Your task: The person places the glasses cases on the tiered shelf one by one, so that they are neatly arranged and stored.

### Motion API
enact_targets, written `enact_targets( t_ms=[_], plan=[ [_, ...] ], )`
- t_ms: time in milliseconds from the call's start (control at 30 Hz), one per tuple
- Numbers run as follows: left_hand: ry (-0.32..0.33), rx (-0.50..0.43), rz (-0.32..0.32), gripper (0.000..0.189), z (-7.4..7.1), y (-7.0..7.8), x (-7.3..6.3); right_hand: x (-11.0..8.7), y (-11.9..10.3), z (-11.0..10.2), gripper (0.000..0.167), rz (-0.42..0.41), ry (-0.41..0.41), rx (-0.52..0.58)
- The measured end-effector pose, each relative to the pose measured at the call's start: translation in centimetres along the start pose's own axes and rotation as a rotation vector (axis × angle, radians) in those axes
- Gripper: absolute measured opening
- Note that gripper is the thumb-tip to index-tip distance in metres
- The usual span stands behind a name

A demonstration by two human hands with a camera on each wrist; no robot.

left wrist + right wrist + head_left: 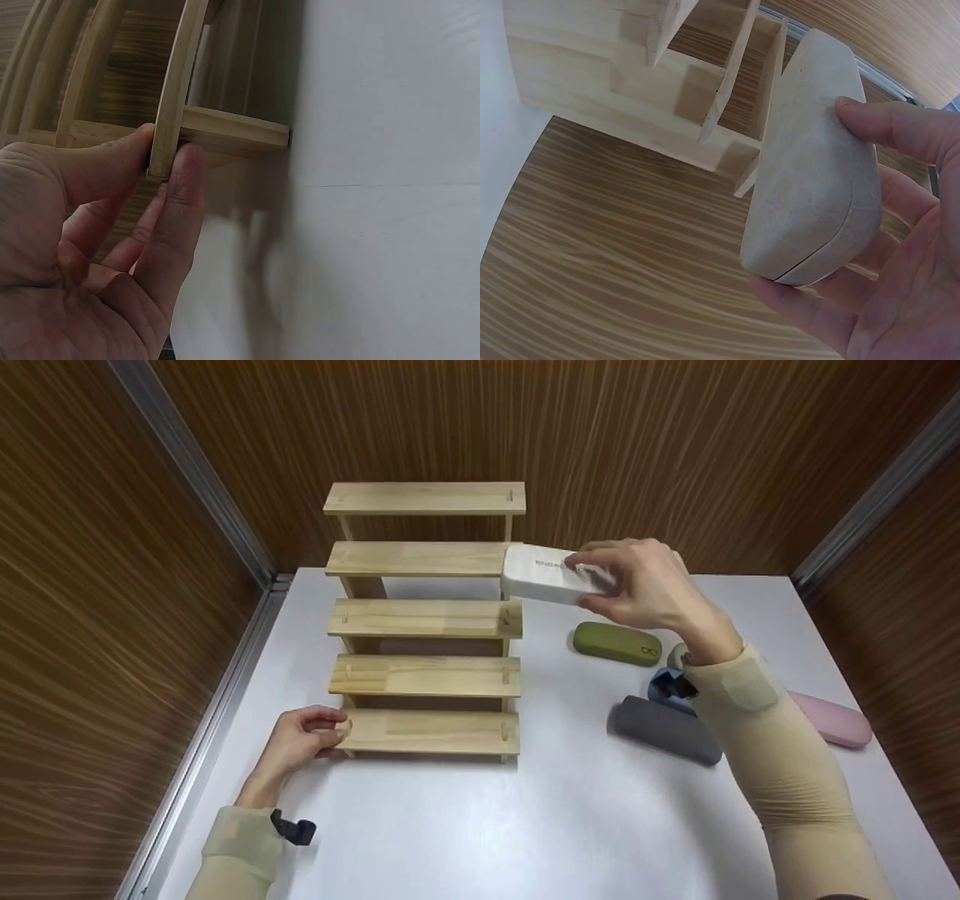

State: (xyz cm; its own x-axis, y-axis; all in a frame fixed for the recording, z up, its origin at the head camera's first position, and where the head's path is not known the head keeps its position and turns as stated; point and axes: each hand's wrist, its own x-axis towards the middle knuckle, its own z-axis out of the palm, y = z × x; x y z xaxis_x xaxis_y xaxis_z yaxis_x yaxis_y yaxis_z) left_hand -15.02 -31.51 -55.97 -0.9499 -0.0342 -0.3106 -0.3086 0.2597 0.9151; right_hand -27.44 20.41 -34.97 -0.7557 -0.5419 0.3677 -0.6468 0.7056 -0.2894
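A wooden tiered shelf [424, 618] with several steps stands on the white table. My left hand [304, 739] pinches the left end of its lowest step; in the left wrist view, thumb and fingers [184, 176] lie on either side of the board [171, 97]. My right hand [637, 581] grips a white glasses case [544, 574] by its right end, thumb on one face and fingers round the other. The case is raised, its left end overlapping the right end of the second step from the top. In the right wrist view, the closed case [810, 172] shows its lid seam.
Right of the shelf lie a green glasses case [616, 643], a dark grey case [667, 730], a blue case [670, 690] partly behind my right wrist, and a pink case [832, 721] beyond the forearm. Wood-grain walls [450, 420] enclose the table at the back and sides.
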Motion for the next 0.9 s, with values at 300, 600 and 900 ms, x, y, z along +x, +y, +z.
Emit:
enact_targets(
  t_ms=[300, 600, 900],
  plan=[
    [-0.013, 0.013, 0.006, 0.037, 0.1, 0.4, -0.3, 2.0, -1.0, -0.1, 0.049, 0.004, 0.001, 0.012],
    [-0.013, 0.0, 0.008, 0.036, 0.1, 0.3, -0.5, 5.0, -2.0, -0.3, 0.05, -0.039, -0.011, 0.039],
    [-0.008, 0.005, -0.008, 0.035, 0.1, 0.3, -0.6, 7.9, -3.2, -0.8, 0.052, -0.067, -0.041, 0.043]
  ],
)
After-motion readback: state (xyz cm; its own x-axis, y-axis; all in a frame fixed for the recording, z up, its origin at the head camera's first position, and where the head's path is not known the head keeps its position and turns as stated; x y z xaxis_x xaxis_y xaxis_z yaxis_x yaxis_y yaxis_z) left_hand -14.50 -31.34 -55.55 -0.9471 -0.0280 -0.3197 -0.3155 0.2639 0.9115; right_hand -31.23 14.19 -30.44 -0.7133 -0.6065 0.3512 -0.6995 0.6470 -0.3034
